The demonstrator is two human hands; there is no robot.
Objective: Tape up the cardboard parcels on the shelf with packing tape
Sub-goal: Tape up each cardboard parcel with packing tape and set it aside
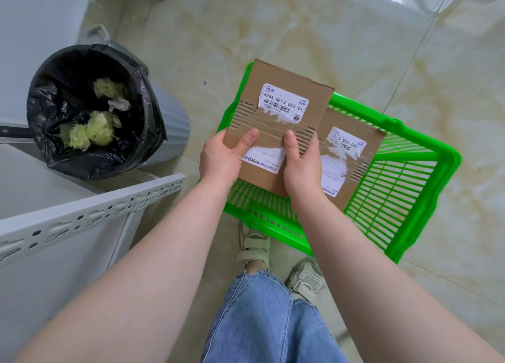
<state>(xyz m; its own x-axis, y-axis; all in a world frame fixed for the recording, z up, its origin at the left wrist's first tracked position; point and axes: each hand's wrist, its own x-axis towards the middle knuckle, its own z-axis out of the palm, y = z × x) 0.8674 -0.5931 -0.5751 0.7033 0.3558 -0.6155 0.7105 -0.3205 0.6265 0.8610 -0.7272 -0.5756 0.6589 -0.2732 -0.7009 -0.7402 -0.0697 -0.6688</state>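
- Both hands hold one flat parcel point(284, 122) over the green basket point(426, 171) on the floor
- Left hand point(222, 157) has its grip on the parcel's near-left edge, thumb on top
- Right hand point(302, 166) has its grip on the near-right edge, thumb on top
- A second parcel point(352, 155) lies in the basket, just right of the held one and partly under it
- Bin point(90, 108) with a black liner stands to the left
- Grey shelf point(90, 217) sits near left
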